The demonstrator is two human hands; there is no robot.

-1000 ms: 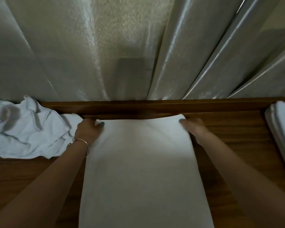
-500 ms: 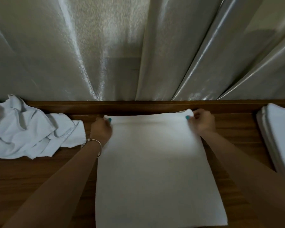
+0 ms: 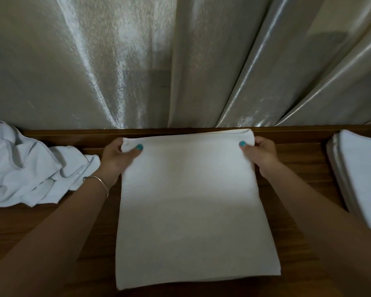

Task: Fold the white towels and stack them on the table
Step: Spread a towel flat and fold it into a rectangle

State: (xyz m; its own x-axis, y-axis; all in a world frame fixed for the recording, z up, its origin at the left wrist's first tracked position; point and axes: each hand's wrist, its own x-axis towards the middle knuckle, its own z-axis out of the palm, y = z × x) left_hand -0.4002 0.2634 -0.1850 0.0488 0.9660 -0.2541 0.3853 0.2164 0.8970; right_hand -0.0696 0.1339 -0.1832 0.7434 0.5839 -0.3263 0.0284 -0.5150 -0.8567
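Towel flat at centre of the table, your hands on its two far corners.

The towel (image 3: 191,211) lies on the table (image 3: 41,232) straight ahead of you. Your left hand (image 3: 116,157) pinches its 11 o'clock corner and your right hand (image 3: 261,153) its 1 o'clock corner. A crumpled heap of towels (image 3: 26,168) sits at 9 o'clock, just beside your left wrist. A folded stack (image 3: 360,179) sits at 3 o'clock. The curtain (image 3: 180,61) hangs behind the table at 12 o'clock.
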